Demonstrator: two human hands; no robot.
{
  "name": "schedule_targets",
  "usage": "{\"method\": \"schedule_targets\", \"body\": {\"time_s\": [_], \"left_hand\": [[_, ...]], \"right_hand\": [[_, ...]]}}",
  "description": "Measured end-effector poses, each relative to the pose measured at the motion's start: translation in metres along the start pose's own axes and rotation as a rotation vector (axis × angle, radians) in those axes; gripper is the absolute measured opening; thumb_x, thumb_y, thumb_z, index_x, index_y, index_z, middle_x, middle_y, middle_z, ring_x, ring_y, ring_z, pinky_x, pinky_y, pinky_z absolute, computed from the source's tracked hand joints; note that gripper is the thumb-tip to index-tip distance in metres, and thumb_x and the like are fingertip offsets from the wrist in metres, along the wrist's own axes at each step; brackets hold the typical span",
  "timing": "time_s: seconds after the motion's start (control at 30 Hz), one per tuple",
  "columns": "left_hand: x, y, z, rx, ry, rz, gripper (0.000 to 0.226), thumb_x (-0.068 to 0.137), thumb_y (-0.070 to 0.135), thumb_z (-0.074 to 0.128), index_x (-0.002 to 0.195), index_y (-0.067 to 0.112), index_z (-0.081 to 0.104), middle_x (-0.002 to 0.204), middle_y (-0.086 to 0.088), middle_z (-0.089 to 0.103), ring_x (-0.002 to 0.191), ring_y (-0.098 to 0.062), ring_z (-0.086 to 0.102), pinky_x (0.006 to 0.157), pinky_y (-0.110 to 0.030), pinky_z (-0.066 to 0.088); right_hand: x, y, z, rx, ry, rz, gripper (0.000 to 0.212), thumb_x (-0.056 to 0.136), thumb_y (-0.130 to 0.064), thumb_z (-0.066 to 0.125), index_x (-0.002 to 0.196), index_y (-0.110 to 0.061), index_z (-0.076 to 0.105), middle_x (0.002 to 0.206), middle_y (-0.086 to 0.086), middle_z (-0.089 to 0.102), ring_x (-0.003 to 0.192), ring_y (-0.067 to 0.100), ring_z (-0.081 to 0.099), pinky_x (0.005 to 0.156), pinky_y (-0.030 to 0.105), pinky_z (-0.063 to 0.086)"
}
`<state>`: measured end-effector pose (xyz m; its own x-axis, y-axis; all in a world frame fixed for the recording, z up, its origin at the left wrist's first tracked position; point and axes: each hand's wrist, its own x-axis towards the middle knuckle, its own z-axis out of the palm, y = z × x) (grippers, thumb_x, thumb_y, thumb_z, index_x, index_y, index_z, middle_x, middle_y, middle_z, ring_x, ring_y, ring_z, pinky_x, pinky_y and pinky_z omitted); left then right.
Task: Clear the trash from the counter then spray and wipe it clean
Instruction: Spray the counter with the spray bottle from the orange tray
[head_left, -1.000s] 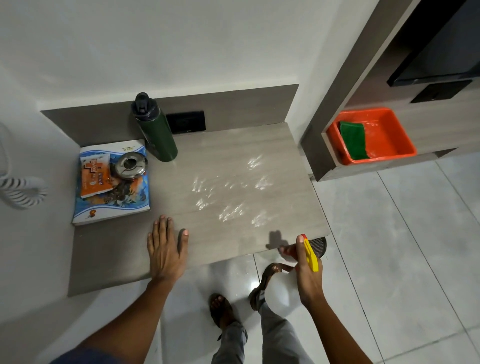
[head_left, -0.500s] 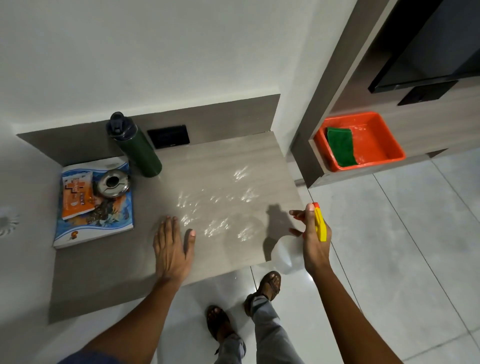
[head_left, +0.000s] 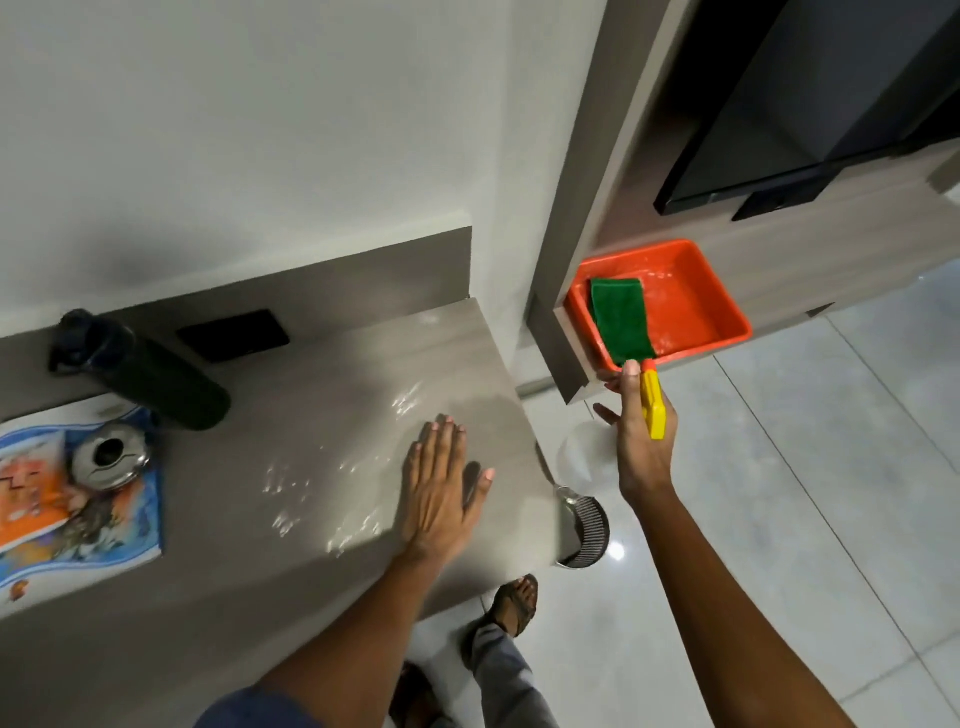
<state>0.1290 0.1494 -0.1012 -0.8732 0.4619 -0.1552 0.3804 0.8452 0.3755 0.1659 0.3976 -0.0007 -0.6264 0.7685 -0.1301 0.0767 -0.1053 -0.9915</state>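
Observation:
The grey wood-grain counter (head_left: 332, 374) carries wet spray droplets across its middle. My left hand (head_left: 441, 488) lies flat on it near the right front edge, fingers apart, holding nothing. My right hand (head_left: 641, 431) is off the counter's right side, shut on a spray bottle (head_left: 653, 405) with a yellow and red head; its clear body hangs below the hand. The bottle's head is just in front of an orange tray (head_left: 722, 306) on a low shelf. A green scrub pad (head_left: 621, 319) lies in the tray's left half.
A dark green water bottle (head_left: 156, 379) stands at the counter's back left. Next to it a steel ashtray (head_left: 110, 461) sits on a blue book (head_left: 104, 535). A small bin (head_left: 587, 532) stands on the tiled floor under the counter's right corner. My sandalled feet are below.
My right hand has carried the spray bottle up and to the right, from the counter's front edge to the orange tray. My left hand has stayed flat on the counter.

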Motion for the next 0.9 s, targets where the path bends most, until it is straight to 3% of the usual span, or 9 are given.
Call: {"method": "schedule_targets", "body": {"time_s": [0.13, 0.23, 0.33, 0.4, 0.5, 0.6, 0.77, 0.9], "left_hand": [[0.04, 0.037, 0.017, -0.008, -0.008, 0.021, 0.089, 0.102, 0.076, -0.008, 0.173, 0.022, -0.009, 0.183, 0.0, -0.019, 0.171, -0.022, -0.018, 0.142, -0.047, 0.002], [0.063, 0.054, 0.031, 0.003, -0.004, 0.034, 0.086, 0.106, 0.074, 0.0, 0.174, 0.022, -0.006, 0.184, 0.001, -0.017, 0.172, -0.021, -0.016, 0.142, -0.047, 0.004], [0.072, 0.063, 0.042, 0.004, -0.006, 0.046, 0.081, 0.109, 0.07, 0.008, 0.175, 0.023, -0.001, 0.185, 0.0, -0.009, 0.173, -0.021, -0.01, 0.142, -0.048, 0.008], [0.074, 0.067, 0.049, -0.014, 0.017, 0.045, 0.079, 0.11, 0.067, 0.014, 0.175, 0.021, 0.01, 0.185, 0.0, 0.001, 0.173, -0.022, 0.0, 0.141, -0.049, 0.012], [0.075, 0.072, 0.058, 0.024, 0.056, 0.041, 0.077, 0.111, 0.063, 0.024, 0.171, 0.015, 0.028, 0.183, -0.005, 0.017, 0.171, -0.027, 0.019, 0.138, -0.053, 0.02], [0.076, 0.076, 0.065, 0.108, 0.097, 0.029, 0.076, 0.111, 0.061, 0.032, 0.169, 0.013, 0.033, 0.182, -0.009, 0.025, 0.17, -0.028, 0.024, 0.136, -0.056, 0.024], [0.077, 0.073, 0.079, 0.162, 0.112, 0.017, 0.079, 0.11, 0.064, 0.032, 0.172, 0.015, 0.025, 0.185, -0.005, 0.012, 0.173, -0.025, 0.011, 0.138, -0.056, 0.019], [0.078, 0.067, 0.086, 0.154, 0.148, 0.036, 0.079, 0.11, 0.063, 0.032, 0.173, 0.016, 0.022, 0.185, -0.005, 0.01, 0.173, -0.026, 0.011, 0.138, -0.056, 0.018]], "right_hand": [[0.064, -0.016, -0.012, 0.042, 0.009, -0.063, 0.024, 0.11, -0.047, 0.065, 0.112, -0.028, 0.081, 0.111, -0.001, 0.084, 0.114, 0.022, 0.079, 0.1, 0.056, 0.065], [0.118, -0.023, -0.023, 0.025, 0.023, -0.104, 0.043, 0.107, -0.053, 0.068, 0.119, -0.013, 0.076, 0.119, 0.012, 0.081, 0.118, 0.028, 0.078, 0.101, 0.06, 0.064], [0.165, -0.032, -0.033, -0.004, 0.045, -0.126, 0.045, 0.102, -0.061, 0.071, 0.115, -0.019, 0.077, 0.115, 0.004, 0.083, 0.113, 0.016, 0.08, 0.094, 0.045, 0.068], [0.195, -0.037, -0.039, -0.007, 0.081, -0.119, 0.052, 0.099, -0.065, 0.073, 0.112, -0.015, 0.076, 0.109, -0.004, 0.084, 0.106, 0.01, 0.081, 0.087, 0.03, 0.067], [0.23, -0.039, -0.046, -0.042, 0.078, -0.077, 0.051, 0.099, -0.065, 0.072, 0.11, -0.016, 0.073, 0.101, -0.01, 0.083, 0.097, 0.008, 0.082, 0.078, 0.021, 0.064], [0.257, -0.035, -0.052, -0.093, 0.091, -0.07, 0.06, 0.101, -0.065, 0.069, 0.124, -0.009, 0.071, 0.105, -0.013, 0.083, 0.1, 0.005, 0.081, 0.076, 0.016, 0.063], [0.287, -0.023, -0.058, -0.12, 0.123, -0.037, 0.067, 0.098, -0.069, 0.07, 0.135, -0.013, 0.069, 0.118, -0.006, 0.082, 0.104, 0.006, 0.08, 0.076, 0.018, 0.064], [0.304, -0.017, -0.06, -0.187, 0.089, -0.022, 0.055, 0.097, -0.071, 0.07, 0.128, -0.025, 0.07, 0.117, -0.013, 0.08, 0.107, 0.003, 0.078, 0.085, 0.02, 0.066]]}}
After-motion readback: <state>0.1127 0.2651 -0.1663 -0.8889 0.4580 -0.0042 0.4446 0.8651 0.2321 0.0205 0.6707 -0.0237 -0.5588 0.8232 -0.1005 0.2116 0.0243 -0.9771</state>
